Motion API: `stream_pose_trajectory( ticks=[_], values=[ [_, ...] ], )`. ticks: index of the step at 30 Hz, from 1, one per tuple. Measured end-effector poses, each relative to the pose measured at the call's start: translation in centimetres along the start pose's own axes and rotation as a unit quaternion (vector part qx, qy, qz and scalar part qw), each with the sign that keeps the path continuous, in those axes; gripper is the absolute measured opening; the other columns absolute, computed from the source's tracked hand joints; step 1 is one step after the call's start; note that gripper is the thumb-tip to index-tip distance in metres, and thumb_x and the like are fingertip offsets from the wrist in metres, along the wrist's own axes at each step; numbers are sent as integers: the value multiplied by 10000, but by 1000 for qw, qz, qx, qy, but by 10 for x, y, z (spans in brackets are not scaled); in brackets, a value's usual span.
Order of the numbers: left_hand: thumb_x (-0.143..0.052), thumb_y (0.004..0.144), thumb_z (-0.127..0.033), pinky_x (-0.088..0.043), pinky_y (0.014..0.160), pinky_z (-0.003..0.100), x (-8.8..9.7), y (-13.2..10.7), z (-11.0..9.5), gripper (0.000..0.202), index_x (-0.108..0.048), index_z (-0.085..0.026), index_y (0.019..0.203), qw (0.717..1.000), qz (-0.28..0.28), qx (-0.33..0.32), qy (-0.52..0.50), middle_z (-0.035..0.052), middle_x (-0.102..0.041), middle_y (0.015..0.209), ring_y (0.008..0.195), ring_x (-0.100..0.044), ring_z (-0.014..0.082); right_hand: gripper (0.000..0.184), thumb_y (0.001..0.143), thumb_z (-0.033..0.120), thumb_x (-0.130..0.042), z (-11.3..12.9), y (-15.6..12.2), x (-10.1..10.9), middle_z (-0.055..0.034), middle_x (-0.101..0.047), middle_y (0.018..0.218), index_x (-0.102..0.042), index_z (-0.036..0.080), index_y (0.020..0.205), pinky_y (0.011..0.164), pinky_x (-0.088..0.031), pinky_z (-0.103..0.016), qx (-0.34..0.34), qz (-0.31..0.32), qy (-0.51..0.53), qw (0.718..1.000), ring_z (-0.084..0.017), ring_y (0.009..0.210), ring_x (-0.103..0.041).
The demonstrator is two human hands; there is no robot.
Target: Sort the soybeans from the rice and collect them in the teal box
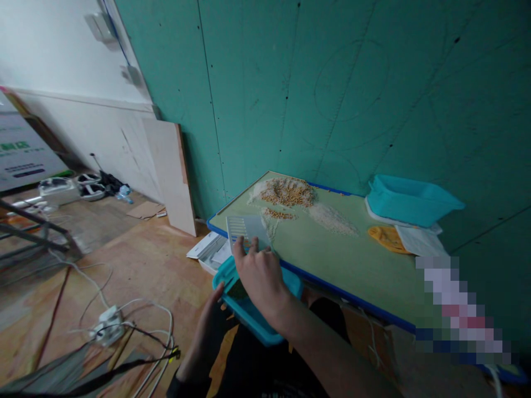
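My left hand (pixel 212 312) grips the left rim of a turquoise plastic basin (pixel 269 331), held over my lap below the table's front edge. Small dark green grains (pixel 238 289) lie inside its left end. Reaching across the basin, my right hand (pixel 260 273) has its fingers closed on a pale slotted plastic plate (pixel 249 228) at the table's near left corner. The thumb is hidden. Behind the plate, a heap of yellow beans (pixel 288 192) mixed with white grains rests on the light green tabletop (pixel 327 260). A trail of white grains (pixel 333 219) runs right from it.
At the table's right stand another turquoise basin (pixel 415 200), an orange glove (pixel 388 239) and a white cloth or paper (pixel 423 241). A green wall (pixel 257 99) closes the back. An open white box (pixel 209 254) sits below left; cables and a power strip (pixel 108 325) lie on the floor.
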State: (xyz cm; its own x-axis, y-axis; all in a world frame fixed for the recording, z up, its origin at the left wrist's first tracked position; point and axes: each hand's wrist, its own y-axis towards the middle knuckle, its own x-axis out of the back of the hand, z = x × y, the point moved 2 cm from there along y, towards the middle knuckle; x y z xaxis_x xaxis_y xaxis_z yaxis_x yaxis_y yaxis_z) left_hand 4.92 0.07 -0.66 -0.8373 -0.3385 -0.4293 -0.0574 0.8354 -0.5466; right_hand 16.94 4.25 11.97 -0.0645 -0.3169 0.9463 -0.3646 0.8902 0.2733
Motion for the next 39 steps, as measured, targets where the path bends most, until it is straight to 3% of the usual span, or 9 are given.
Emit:
stream_pose_trajectory(
  ticks=[7,14,21,30,39],
  values=[
    [-695,806,-455,-596,743,438,-2,-1,0,396,-728,-215,1120,1000,-5,10,8,86,-754,831,953,-732,358,455,964,110,-443,-12,-12,8,-331,-670,1246,-544,94,1408,640,-621,-379,-2,-11,-12,1000,-284,816,-769],
    [-678,811,-506,-598,764,479,-3,-2,0,513,-703,-225,1240,1000,11,14,10,127,-790,997,1034,-724,399,479,953,81,-455,-29,-29,12,-312,-661,1277,-540,125,1422,563,-617,-367,0,-6,-1,1000,-278,748,-764],
    [-681,838,-536,-601,813,416,6,1,10,554,-613,-234,1297,998,60,-4,-9,88,-757,1194,1054,-726,307,518,960,74,-443,-52,-46,15,-250,-646,1349,-493,156,1469,584,-610,-340,12,32,-20,999,-251,797,-762],
    [-706,808,-528,-606,732,400,2,3,5,496,-672,-211,1188,999,30,25,-2,81,-775,1001,904,-740,299,533,923,20,-442,-87,-63,15,-176,-684,1325,-559,188,1415,599,-572,-293,-1,18,-1,1000,-216,787,-765],
    [-754,740,-541,-619,756,440,0,3,6,537,-688,-185,1137,999,6,37,14,90,-752,883,937,-738,332,650,876,10,-474,-136,-84,8,-111,-686,1344,-488,259,1477,678,-552,-250,-41,32,-33,998,-174,853,-766]
  ],
)
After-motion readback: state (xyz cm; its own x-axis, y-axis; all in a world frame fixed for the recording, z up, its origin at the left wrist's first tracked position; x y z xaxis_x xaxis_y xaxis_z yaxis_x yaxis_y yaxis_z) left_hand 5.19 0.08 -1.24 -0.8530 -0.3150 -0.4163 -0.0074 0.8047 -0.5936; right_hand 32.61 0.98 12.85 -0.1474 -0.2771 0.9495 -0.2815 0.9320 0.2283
